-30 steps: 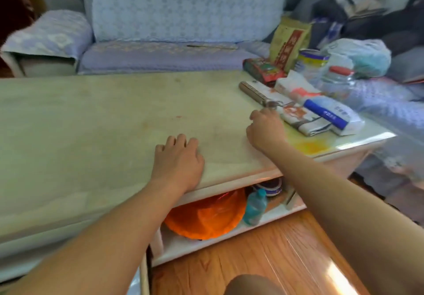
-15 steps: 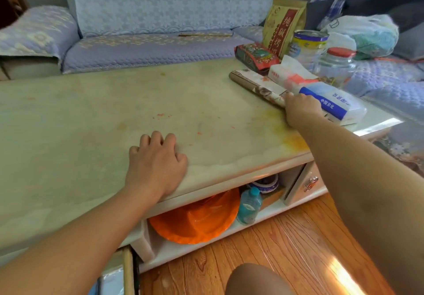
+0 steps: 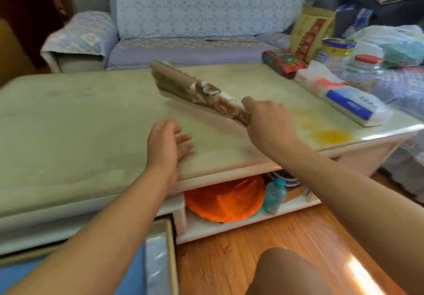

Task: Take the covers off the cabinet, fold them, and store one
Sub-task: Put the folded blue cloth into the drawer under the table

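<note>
Fingers of the left hand (image 3: 168, 144) are loosely spread, holding nothing, hovering at the near edge of the pale marble-look cabinet top (image 3: 75, 120). At two o'clock from it, the right hand (image 3: 268, 122) grips one end of a folded, flower-printed beige cover (image 3: 199, 90), lifted clear, its far end pointing to eleven o'clock. Uncovering and folding look done; storing it seems to remain.

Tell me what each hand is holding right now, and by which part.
The right hand grips the folded floral cover by its near end, lifting it over the cabinet top. The left hand is open and holds nothing.
</note>
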